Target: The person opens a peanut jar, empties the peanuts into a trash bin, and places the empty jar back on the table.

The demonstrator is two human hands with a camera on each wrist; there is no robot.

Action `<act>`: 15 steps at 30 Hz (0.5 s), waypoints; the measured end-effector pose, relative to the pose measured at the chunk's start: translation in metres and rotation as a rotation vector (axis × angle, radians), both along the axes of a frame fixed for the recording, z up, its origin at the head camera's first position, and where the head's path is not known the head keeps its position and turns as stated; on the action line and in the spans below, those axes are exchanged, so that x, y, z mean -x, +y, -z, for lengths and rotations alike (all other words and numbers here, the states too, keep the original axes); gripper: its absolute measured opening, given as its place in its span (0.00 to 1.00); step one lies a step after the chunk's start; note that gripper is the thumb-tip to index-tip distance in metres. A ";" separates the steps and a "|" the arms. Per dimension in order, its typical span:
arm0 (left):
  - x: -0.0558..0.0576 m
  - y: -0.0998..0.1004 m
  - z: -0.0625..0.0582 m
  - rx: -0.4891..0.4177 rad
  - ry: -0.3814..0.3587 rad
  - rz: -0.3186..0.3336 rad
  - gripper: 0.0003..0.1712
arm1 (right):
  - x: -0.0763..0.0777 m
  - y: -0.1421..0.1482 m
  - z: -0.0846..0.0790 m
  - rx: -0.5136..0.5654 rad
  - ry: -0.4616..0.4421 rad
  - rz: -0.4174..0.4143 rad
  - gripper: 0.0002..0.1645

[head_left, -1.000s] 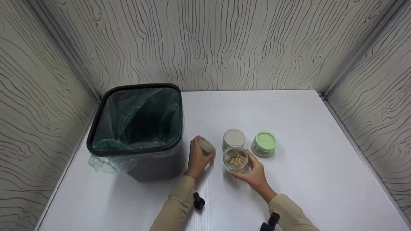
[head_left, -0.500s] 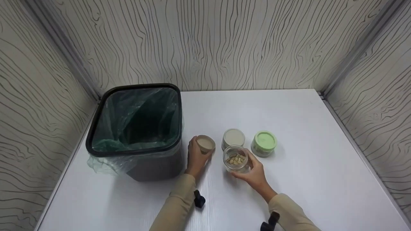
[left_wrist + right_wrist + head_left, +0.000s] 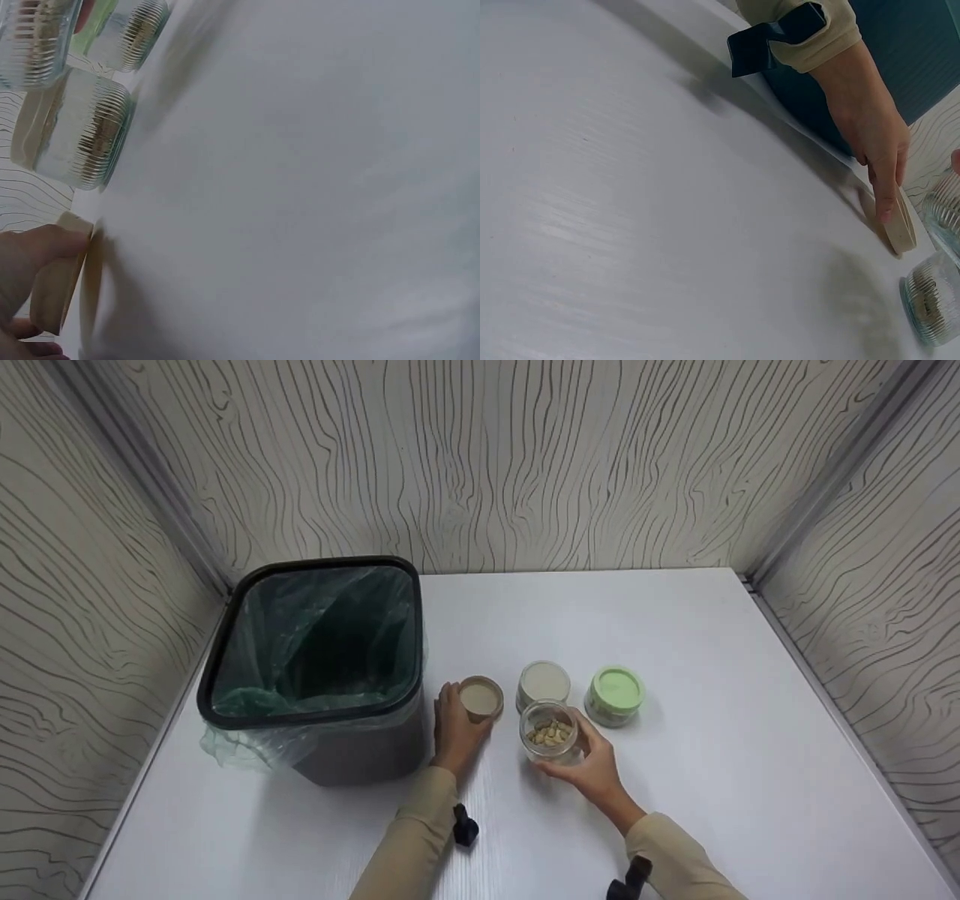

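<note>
My left hand (image 3: pixel 457 735) holds a round beige lid (image 3: pixel 481 697) by its rim, between the bin and the jars. In the left wrist view the lid (image 3: pixel 54 292) is tilted just over the table, thumb on its side. My right hand (image 3: pixel 596 769) grips an uncovered glass jar (image 3: pixel 553 756) from its right side. Small pale-tan pieces, like nuts or seeds, lie in the bottom of that jar. Right behind it stands a ribbed glass jar with a beige lid (image 3: pixel 544 681). To the right is a similar jar with a green lid (image 3: pixel 616 690).
A dark bin (image 3: pixel 360 750) with a translucent green liner (image 3: pixel 262 645) stands on the left of the white table (image 3: pixel 750 765). Its liner hangs over the front rim. Wood-patterned panels (image 3: pixel 495 472) enclose the back and sides.
My left hand has turned the lid from a steep tilt to nearly flat and lowered it toward the table. My right hand and its jar have stayed in about the same place.
</note>
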State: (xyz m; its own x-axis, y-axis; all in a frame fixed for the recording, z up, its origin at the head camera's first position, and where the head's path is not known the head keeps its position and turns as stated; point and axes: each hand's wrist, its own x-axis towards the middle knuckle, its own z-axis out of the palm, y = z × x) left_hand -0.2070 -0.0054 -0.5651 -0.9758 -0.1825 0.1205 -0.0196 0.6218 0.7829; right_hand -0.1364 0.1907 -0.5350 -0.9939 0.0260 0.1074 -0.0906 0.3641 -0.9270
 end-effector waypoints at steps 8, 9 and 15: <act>-0.001 -0.001 0.002 0.055 0.013 -0.009 0.46 | 0.001 0.000 0.002 -0.004 0.040 -0.012 0.57; -0.001 -0.001 0.002 0.061 0.014 -0.012 0.46 | 0.001 0.000 0.003 -0.003 0.040 -0.012 0.57; -0.001 -0.001 0.000 0.090 -0.005 -0.018 0.46 | 0.002 -0.002 0.001 -0.002 0.040 -0.021 0.56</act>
